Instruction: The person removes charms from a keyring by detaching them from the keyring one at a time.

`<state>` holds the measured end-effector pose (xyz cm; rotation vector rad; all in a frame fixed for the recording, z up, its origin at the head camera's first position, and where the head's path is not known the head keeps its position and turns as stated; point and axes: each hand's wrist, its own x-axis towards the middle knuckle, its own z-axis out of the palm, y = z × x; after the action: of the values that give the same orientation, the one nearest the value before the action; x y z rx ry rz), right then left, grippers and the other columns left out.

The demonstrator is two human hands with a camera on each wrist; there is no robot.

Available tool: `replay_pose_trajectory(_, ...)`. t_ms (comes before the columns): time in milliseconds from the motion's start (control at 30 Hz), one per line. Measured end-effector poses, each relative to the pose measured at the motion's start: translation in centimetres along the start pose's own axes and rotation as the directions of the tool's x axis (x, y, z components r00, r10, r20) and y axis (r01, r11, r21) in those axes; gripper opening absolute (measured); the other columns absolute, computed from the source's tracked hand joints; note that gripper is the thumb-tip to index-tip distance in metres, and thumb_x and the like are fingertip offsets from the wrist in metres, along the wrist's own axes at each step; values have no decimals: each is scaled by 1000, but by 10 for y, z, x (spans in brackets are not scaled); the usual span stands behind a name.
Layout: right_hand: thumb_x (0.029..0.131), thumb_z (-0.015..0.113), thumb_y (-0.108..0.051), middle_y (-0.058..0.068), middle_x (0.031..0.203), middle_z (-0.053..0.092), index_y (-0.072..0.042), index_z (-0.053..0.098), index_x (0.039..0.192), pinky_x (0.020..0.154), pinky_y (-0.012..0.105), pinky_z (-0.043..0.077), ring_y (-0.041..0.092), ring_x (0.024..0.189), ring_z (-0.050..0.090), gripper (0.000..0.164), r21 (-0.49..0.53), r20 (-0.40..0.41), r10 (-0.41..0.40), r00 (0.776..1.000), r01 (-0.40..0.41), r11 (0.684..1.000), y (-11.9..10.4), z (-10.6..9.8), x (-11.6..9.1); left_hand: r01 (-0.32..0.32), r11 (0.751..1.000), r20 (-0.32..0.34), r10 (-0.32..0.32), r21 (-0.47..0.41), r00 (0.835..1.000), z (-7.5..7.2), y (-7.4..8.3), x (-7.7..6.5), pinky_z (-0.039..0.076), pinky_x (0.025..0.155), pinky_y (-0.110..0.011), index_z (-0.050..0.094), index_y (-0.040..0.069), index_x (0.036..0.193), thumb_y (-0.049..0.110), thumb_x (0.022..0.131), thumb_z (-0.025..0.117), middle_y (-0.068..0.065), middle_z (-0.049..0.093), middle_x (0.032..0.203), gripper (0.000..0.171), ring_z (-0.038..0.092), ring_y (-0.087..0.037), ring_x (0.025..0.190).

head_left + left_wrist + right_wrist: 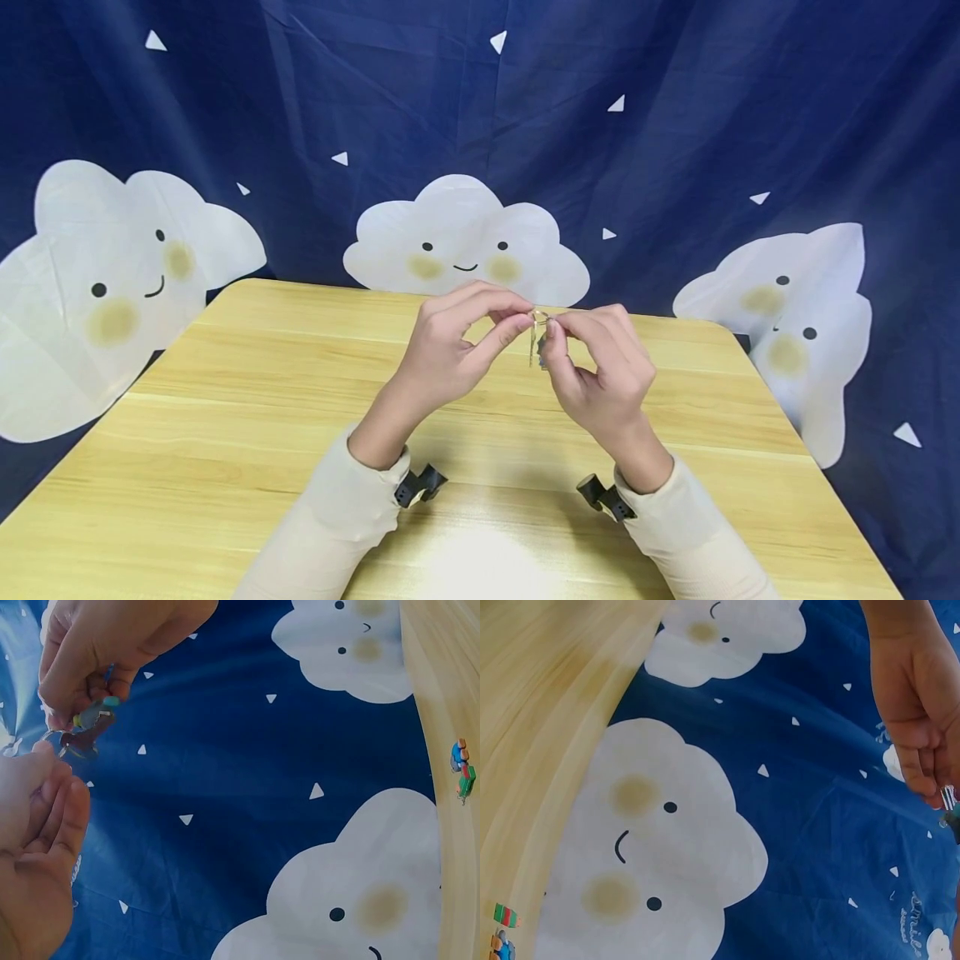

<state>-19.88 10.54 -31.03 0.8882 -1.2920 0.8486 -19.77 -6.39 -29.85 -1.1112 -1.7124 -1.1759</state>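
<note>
Both hands are raised over the table [300, 367] and meet at a thin metal key ring [543, 316]. My left hand [461, 342] pinches one side of the ring between thumb and fingertips. With thumb and index finger, my right hand [603, 362] pinches the other side. Small pieces hang below the ring, one a thin light strip [532, 346]. In the left wrist view, a grey, teal and brown charm [94, 720] dangles between the hands; its shape is unclear. The fingers partly hide it. The right wrist view shows only a metal and teal bit [950, 802].
Small colourful pieces, blue with orange [458, 754] and green with red [466, 784], lie on the tabletop. A dark blue curtain [420, 92] with white clouds hangs behind the table. Black wrist cameras [420, 486] sit at both cuffs.
</note>
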Motion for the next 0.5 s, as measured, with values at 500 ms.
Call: replay_pose_trajectory(500, 94, 66, -5, 10, 68, 67, 4, 68, 79, 55, 35, 37, 27, 56, 55, 18, 2, 35, -7, 999, 7, 1000, 0, 1, -3, 24, 1000, -72, -23, 6, 997, 0, -1, -1, 56, 68, -27, 76, 0, 97, 0, 88, 78, -7, 75, 90, 9, 69, -13, 78)
